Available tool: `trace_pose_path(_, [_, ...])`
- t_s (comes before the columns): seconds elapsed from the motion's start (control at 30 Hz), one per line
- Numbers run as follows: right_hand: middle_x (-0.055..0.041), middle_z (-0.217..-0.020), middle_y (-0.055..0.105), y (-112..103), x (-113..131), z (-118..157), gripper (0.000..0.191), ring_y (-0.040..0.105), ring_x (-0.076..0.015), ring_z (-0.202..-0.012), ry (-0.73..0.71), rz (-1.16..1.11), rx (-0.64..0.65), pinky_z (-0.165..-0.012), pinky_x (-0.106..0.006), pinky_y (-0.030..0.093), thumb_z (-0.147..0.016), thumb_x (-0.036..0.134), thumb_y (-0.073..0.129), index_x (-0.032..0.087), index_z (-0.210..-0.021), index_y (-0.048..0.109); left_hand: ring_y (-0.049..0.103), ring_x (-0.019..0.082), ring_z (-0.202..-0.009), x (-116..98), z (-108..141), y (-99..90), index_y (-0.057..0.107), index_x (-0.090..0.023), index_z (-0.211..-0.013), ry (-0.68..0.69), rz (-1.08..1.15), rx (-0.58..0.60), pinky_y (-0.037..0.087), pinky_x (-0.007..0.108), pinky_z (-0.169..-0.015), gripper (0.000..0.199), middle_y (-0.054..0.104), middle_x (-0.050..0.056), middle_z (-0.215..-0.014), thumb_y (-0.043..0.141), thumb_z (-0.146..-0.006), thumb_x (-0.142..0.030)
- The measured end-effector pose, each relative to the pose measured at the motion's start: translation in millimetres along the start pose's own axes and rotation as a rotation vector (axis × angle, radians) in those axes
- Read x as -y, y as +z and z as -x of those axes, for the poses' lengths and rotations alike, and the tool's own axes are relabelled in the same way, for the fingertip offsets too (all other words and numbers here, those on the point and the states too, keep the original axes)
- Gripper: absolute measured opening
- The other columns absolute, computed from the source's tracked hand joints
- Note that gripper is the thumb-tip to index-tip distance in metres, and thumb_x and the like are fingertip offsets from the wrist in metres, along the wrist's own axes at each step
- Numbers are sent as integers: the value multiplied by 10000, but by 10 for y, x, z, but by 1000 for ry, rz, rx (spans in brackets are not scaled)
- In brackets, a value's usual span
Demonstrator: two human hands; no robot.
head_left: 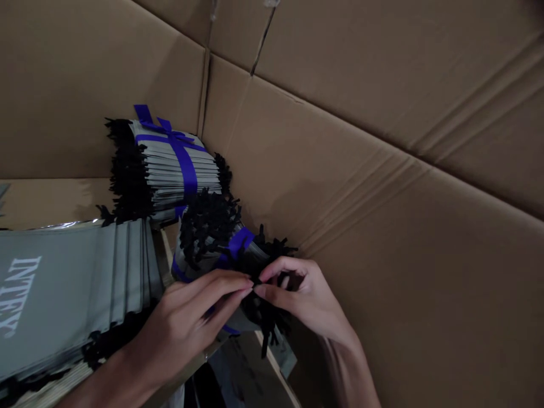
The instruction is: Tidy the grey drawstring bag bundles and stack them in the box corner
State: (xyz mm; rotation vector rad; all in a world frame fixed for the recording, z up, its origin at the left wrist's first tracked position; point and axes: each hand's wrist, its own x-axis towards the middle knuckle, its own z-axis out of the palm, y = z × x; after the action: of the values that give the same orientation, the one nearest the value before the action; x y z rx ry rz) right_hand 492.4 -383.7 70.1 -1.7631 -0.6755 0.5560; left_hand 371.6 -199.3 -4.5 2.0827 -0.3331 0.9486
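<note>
My left hand (pixel 198 309) and my right hand (pixel 304 292) meet at the fingertips over a bundle of grey pouches (pixel 210 226). Both pinch at one spot among its black cord ends (pixel 267 323), seemingly on a black cord. What exactly lies between the fingertips is small and dark. A blue ribbon (pixel 240 242) wraps this bundle, which lies tilted. Just behind it, a second bundle of grey pouches (pixel 170 170) is tied with a blue ribbon bow (pixel 170 133). Black cord ends stick out on both its sides.
Grey pouches (pixel 63 289) with white lettering lie in an overlapping stack at left. Tall cardboard walls (pixel 382 226) enclose the back and right, meeting in a corner behind the bundles. A cardboard edge (pixel 276 368) and dark items show below my hands.
</note>
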Motion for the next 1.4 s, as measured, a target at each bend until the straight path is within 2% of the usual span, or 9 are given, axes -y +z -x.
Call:
trace_pose_path(0.23, [32,-707,699,-108,-42,-33,236,520,-93,-594,33,-25,88,-541,-212,385,-715,315,1005,209,-865,857,804,102,-1042,48,-117,-96,697,-245,-1254,72,21,78,608,162,-851,260,811,5,-1185,550,-1117,-80])
trace_pose_path(0.37, [21,-746,735,-115,-55,-35,255,570,-103,-640,36,-64,97,-595,-222,428,-705,315,1021,211,-873,860,801,119,-1022,39,-196,-139,733,-249,-1205,83,-10,101,612,190,-833,260,797,22,-1213,591,-1090,-65])
trace_pose_path(0.5, [27,-723,722,-95,-41,-13,280,572,-102,-629,57,-72,95,-580,-220,426,-690,329,1035,207,-873,860,789,134,-935,20,-233,-146,756,-237,-1126,69,-26,69,605,224,-767,184,782,28,-1137,638,-1080,-104])
trace_pose_path(0.63, [17,-748,742,-87,-48,-7,282,587,-104,-643,64,-78,96,-587,-218,429,-696,322,1036,203,-887,866,772,130,-940,11,-226,-135,738,-240,-1146,48,15,62,603,230,-803,177,767,8,-1075,666,-1070,-98])
trace_pose_path(0.87, [17,-751,748,-94,-54,-20,271,590,-109,-656,45,-56,91,-593,-221,428,-708,333,1030,215,-895,873,784,114,-944,8,-207,-167,751,-255,-1185,96,-49,74,588,203,-767,229,791,-6,-1113,686,-1055,-78])
trace_pose_path(1.07, [10,-756,745,-85,-9,-3,294,584,-121,-657,47,-26,92,-601,-238,434,-729,399,1013,208,-899,867,706,91,-695,-8,-251,-176,726,-266,-1146,-14,-29,153,556,239,-649,146,761,-3,-1118,678,-1055,-162])
trace_pose_path(1.17, [12,-762,731,-82,23,10,284,583,-135,-688,-1,31,92,-614,-247,445,-756,419,991,212,-894,854,670,90,-675,-43,-277,-185,701,-264,-1135,-44,-1,186,531,248,-635,130,745,-3,-1114,652,-1061,-168])
trace_pose_path(1.4, [16,-843,727,7,19,117,61,614,-142,-760,-160,179,36,-680,-262,456,-940,281,810,228,-970,803,608,84,-631,-115,-297,-175,654,-269,-1073,-150,32,235,496,241,-612,113,707,-34,-1028,606,-1061,-167])
